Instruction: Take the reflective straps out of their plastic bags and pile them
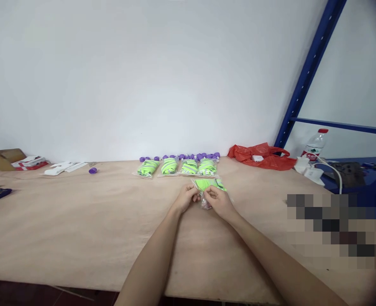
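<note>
Both hands meet at a clear plastic bag [207,204] that holds a folded neon-yellow strap with grey stripes [210,184]. My left hand [186,198] pinches the bag's near left side with curled fingers. On the other side my right hand [219,199] has its thumb and fingertips closed on the plastic. The bag lies on the tabletop, partly covered by the hands. Just beyond it, several similar filled bags [169,166] lie in a row, each with a neon-yellow striped strap inside.
Small purple rolls [202,156] line the wall behind the bags, and one purple roll [92,170] lies off to the left. A red plastic bag [261,155], a bottle [315,145] and a blue metal frame [305,76] stand right. A cardboard box [4,158] and white papers [60,168] lie left.
</note>
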A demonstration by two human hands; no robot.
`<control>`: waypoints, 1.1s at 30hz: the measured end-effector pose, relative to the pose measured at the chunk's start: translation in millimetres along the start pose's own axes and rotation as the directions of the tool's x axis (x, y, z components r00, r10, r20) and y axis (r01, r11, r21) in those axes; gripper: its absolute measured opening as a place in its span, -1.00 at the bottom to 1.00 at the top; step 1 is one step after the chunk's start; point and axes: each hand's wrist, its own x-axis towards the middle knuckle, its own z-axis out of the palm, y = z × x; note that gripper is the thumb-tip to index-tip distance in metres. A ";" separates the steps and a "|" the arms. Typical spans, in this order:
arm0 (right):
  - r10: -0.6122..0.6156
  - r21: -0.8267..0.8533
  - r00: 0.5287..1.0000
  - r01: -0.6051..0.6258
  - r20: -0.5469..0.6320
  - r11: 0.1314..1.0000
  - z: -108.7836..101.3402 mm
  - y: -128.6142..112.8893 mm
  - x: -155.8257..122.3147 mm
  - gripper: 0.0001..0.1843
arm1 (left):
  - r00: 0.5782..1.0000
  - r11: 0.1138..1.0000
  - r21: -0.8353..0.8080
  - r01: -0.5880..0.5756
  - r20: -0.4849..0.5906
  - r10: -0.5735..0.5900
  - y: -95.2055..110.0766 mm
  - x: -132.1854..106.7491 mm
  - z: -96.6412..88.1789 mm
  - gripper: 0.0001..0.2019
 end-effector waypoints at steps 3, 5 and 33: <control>0.035 0.076 0.998 -0.038 0.043 0.996 -1.1 2.4 1.8 -0.75 | 1.000 1.000 -0.022 0.008 0.004 -0.008 -0.7 -0.4 0.5 -0.73; 0.036 0.078 0.996 -0.043 0.086 0.996 -4.1 0.8 2.3 -0.72 | 1.000 1.000 -0.011 0.010 0.013 -0.010 0.3 -0.9 1.5 -0.72; -0.084 0.017 0.987 0.087 -0.135 0.996 -28.0 1.0 14.9 -0.67 | 0.998 0.983 -0.176 0.047 0.060 -0.037 -1.4 -2.4 3.2 -0.69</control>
